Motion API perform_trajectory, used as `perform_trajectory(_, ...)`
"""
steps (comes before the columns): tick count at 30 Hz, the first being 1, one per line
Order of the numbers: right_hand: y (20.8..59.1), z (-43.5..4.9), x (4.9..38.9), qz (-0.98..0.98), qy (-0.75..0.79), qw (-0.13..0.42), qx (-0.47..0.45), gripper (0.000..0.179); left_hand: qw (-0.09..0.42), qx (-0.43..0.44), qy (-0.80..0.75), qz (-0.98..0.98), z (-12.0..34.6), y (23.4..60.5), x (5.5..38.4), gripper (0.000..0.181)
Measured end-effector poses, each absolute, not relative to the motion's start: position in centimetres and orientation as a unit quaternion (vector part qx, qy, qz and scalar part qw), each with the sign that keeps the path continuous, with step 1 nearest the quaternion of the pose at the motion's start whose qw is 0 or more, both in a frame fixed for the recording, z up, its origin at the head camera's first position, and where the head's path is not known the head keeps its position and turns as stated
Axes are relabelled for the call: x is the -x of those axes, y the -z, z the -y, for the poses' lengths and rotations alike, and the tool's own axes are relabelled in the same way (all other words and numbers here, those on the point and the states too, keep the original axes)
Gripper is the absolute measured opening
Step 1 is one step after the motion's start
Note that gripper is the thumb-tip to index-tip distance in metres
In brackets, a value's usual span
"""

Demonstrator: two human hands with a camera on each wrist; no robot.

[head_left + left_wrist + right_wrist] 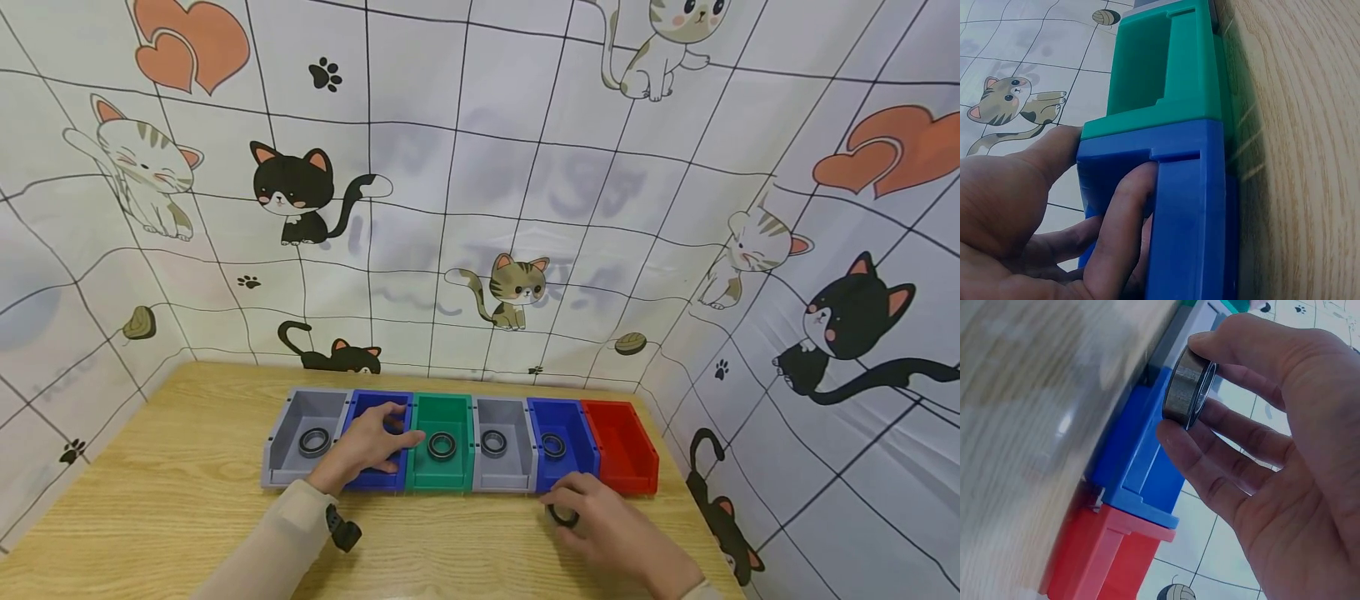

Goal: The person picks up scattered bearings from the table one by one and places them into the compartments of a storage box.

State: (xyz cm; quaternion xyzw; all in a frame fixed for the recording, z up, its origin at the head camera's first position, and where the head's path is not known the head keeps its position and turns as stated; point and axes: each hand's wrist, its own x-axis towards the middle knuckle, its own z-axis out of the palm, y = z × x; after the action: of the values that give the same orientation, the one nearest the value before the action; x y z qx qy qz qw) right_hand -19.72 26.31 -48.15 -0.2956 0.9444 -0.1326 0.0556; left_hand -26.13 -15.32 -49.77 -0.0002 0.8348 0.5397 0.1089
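My right hand (600, 525) pinches a bearing (1186, 387), a steel ring with dark seals, between thumb and fingertips. It is in front of the right blue bin (577, 479). My left hand (367, 442) reaches into the left blue bin (1179, 206), its fingers spread and loosely bent. One fingertip meets the divider beside the green bin (1185, 69); another finger lies inside by the front lip. A dark curved edge shows between the left fingers in the head view, mostly hidden by the hand.
Bearings lie in the left grey bin (281, 471), the green bin, the right grey bin (504, 477) and the right blue bin. A red bin (622, 442) ends the row at right. Behind the wooden table (187, 475) hangs a cat-print curtain (420, 192).
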Motion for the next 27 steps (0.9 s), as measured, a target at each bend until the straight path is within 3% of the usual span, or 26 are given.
perform_trajectory(18,47.0,-28.7,21.5,-0.938,0.133,-0.040,0.317,0.041,0.116,-0.002,-0.538,-0.835,15.2,50.0,26.5,0.083)
perform_trajectory(27,46.5,-29.8,22.8,-0.946,0.130,-0.061,0.291,0.040,0.110,0.005,-0.539,-0.835,15.2,49.9,26.2,0.083)
